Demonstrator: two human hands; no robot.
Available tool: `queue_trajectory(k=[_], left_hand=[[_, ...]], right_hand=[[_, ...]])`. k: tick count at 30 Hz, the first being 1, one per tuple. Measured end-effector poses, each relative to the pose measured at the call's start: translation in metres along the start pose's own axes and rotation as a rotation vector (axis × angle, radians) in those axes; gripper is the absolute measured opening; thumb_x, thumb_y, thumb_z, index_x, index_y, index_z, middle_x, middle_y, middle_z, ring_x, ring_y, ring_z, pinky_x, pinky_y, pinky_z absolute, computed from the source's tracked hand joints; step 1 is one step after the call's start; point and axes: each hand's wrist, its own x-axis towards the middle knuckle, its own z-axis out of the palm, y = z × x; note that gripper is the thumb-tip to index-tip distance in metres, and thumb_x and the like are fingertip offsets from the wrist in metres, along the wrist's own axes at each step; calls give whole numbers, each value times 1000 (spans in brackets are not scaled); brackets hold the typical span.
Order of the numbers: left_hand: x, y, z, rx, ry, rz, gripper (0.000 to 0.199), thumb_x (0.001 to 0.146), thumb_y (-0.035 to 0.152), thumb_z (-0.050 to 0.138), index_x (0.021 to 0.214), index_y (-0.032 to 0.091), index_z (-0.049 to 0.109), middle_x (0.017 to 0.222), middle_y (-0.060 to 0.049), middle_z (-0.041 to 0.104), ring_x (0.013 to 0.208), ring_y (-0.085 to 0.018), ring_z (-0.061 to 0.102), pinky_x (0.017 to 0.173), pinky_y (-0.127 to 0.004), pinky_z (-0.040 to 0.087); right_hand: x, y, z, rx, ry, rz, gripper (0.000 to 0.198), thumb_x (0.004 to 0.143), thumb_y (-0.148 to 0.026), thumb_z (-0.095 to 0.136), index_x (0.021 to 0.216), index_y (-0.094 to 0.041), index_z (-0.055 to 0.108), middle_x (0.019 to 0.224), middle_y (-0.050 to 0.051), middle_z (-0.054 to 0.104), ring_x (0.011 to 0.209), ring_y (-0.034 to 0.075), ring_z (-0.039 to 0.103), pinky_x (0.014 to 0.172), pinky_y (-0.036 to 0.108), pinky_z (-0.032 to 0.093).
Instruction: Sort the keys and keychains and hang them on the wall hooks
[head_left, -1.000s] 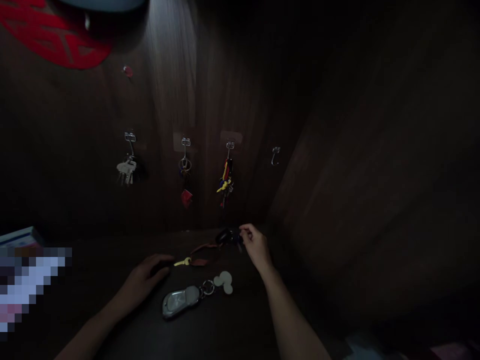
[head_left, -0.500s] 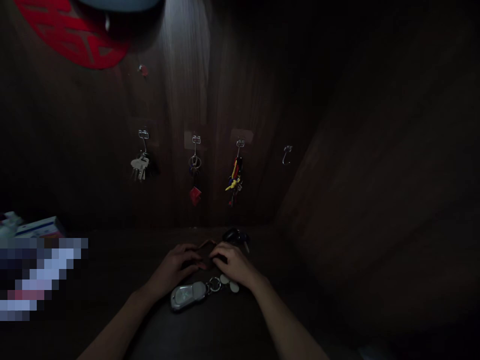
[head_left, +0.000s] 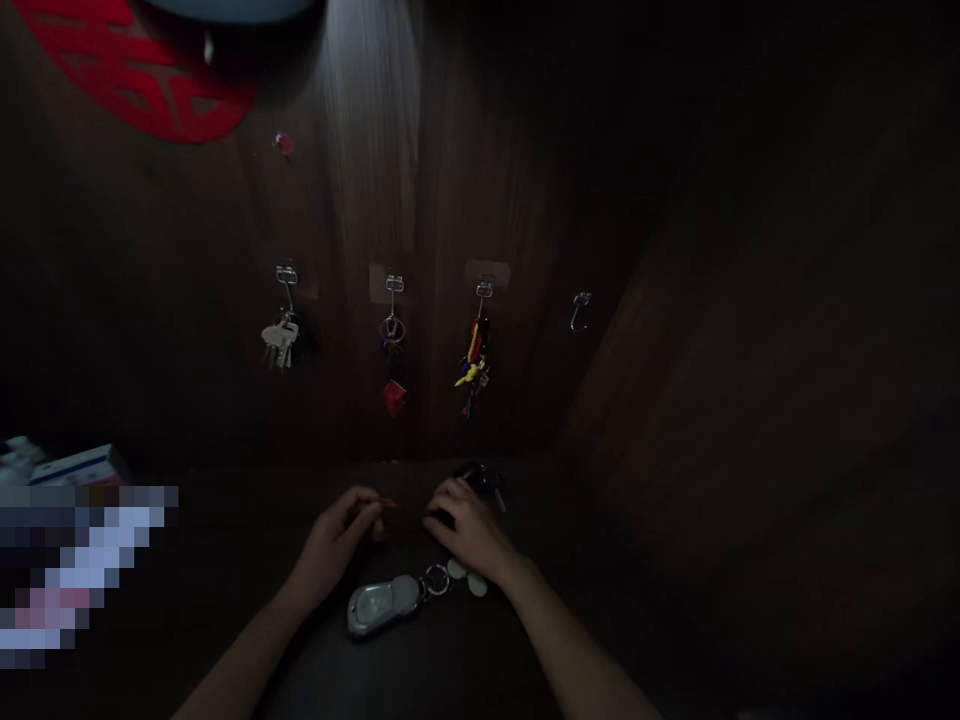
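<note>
My left hand [head_left: 341, 538] is pinched on a small, thin reddish-brown piece [head_left: 386, 503], its kind too dim to make out. Across a short gap, my right hand [head_left: 465, 525] rests low over the dark surface with bent fingers, thumb and fingertips apart, and no held thing shows. Just behind its fingers lies a black key fob [head_left: 487, 478] with a metal key, partly covered by the hand. Nearer to me, between my forearms, sits a silver-grey car key fob [head_left: 382, 605]. Its metal ring [head_left: 436, 580] joins pale round tags [head_left: 476, 583] beside my right wrist.
On the dark wooden back wall hang a bunch of keys [head_left: 281, 338], a key ring with a red tag [head_left: 394, 395], and keys with a colourful cord [head_left: 474, 365]. A bare hook [head_left: 580, 312] is at right. A box [head_left: 79, 467] stands at far left.
My left hand has drawn back to the left, away from my right hand, with the reddish-brown piece in its fingers. The right hand has barely moved. The view has shifted slightly.
</note>
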Motion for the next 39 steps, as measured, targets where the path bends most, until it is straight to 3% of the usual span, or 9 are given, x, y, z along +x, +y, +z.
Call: queue_trajectory(k=[4,8,14,21,27,34,39], left_hand=[[2,4,-4,-9,109,-46,29,79,48,52,81,20,59,52,7,51,53,-14,54,55,-23,45],[3,-1,-2,-10,85,-51,27,79,45,53,80,20,61,52,7,53,50,-13,54,50,-22,44],[1,-8,5,113,43,65,23,81,35,52,97,23,64,93,-2,72,89,-20,66,80,-30,51],[-9,2,4,141,95,218,23,85,35,48,97,25,64,96,-3,71,91,-21,66,83,-33,52],[-10,-2,6,225,115,410,20,79,31,60,98,27,64,105,-5,66,99,-23,62,85,-37,51],[-6,-12,4,261,193,439,13,81,29,55,87,25,66,94,-5,64,89,-21,63,77,-34,54],[-9,-9,4,217,206,434,11,84,28,52,86,23,62,91,-5,66,87,-20,64,76,-32,53]], right_hand=[[1,-13,-8,427,5,109,10,80,-25,59,73,-19,61,80,-1,59,80,15,55,77,28,42],[-2,-28,-10,841,-101,234,20,80,-34,59,69,-18,62,71,-2,61,69,13,56,68,24,41],[-5,-37,2,1172,-149,291,19,73,-34,68,68,-15,67,73,1,67,61,10,56,62,23,42],[-2,-36,7,1297,-94,247,24,74,-33,67,90,-15,70,89,7,67,76,16,61,66,27,44],[-3,-35,7,1183,-102,216,32,74,-35,65,103,-20,67,96,5,63,87,18,57,72,29,45],[-5,-46,6,1058,-206,182,34,74,-37,66,107,-26,64,107,2,55,94,18,55,72,28,46],[-3,-41,9,859,-60,158,23,79,-29,61,100,-23,66,96,2,63,89,17,58,78,30,45]])
